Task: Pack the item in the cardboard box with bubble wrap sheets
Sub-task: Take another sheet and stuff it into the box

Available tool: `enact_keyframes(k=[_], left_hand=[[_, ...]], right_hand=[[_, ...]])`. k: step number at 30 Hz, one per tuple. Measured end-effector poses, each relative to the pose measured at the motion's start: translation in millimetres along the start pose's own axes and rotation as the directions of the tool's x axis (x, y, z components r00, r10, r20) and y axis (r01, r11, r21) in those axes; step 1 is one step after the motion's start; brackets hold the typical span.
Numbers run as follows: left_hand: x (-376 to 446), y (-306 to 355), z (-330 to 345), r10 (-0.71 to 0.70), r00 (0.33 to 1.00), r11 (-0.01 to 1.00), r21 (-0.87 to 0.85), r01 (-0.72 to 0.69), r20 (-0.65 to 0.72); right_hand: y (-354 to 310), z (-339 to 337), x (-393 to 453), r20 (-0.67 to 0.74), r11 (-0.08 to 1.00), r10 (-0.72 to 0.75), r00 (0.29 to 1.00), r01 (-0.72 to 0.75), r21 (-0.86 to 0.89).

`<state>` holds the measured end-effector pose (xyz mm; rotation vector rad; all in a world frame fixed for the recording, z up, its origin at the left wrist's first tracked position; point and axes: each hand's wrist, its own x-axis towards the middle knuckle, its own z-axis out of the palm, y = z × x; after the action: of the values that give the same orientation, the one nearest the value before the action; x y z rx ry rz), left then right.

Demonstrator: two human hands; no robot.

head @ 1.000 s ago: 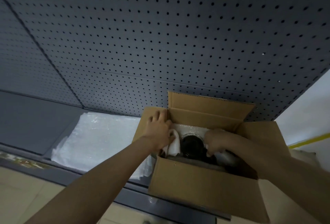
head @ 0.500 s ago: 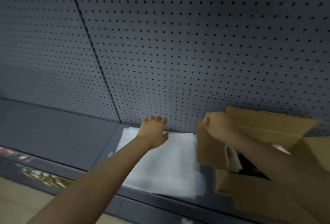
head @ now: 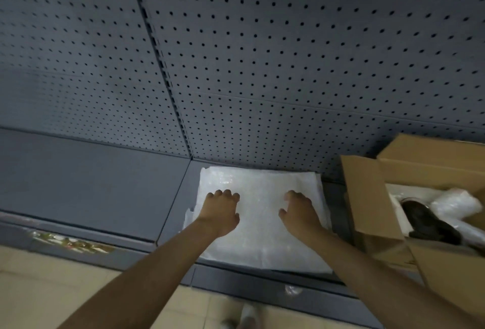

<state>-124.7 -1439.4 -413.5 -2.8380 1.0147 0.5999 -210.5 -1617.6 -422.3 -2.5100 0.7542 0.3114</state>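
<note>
A stack of white bubble wrap sheets [head: 259, 231] lies flat on the grey shelf. My left hand [head: 221, 212] rests palm down on its left part, fingers spread. My right hand [head: 299, 210] hovers over or touches its right part, fingers curled and apart, holding nothing. At the right stands the open cardboard box [head: 367, 197], flaps up. Inside it a dark item [head: 422, 217] lies among crumpled bubble wrap [head: 456, 204].
A grey pegboard wall [head: 262, 66] rises right behind the shelf [head: 86, 184]. The shelf's front edge [head: 236, 279] runs below the sheets, with tan floor beneath. A shoe tip [head: 244, 317] shows at the bottom.
Both hands left the box and moved left onto the bubble wrap stack. The view swung left, so the box now sits at the right edge.
</note>
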Motion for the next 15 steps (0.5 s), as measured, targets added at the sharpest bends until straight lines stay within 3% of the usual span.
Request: enact_keyframes(k=[2, 6, 10, 15], left_hand=[[5.7, 4.0, 16.5, 0.01, 0.999, 1.0, -0.013, -0.01, 0.037], [14.2, 6.6, 44.3, 0.02, 0.996, 1.0, -0.02, -0.018, 0.087], [15.6, 1.7, 58.0, 0.046, 0.997, 0.998, -0.034, -0.044, 0.063], [17.8, -11.1, 58.5, 0.088, 0.993, 0.979, -0.193, -0.071, 0.082]], right_hand=[[12.0, 10.8, 6.5, 0.008, 0.988, 0.152, 0.988, -0.151, -0.022], [37.6, 30.3, 17.2, 0.079, 0.917, 0.363, 0.929, -0.371, 0.148], [43.2, 39.1, 19.8, 0.097, 0.874, 0.385, 0.918, -0.397, 0.282], [6.5, 32.2, 10.4, -0.027, 0.868, 0.332, 0.943, -0.294, 0.4]])
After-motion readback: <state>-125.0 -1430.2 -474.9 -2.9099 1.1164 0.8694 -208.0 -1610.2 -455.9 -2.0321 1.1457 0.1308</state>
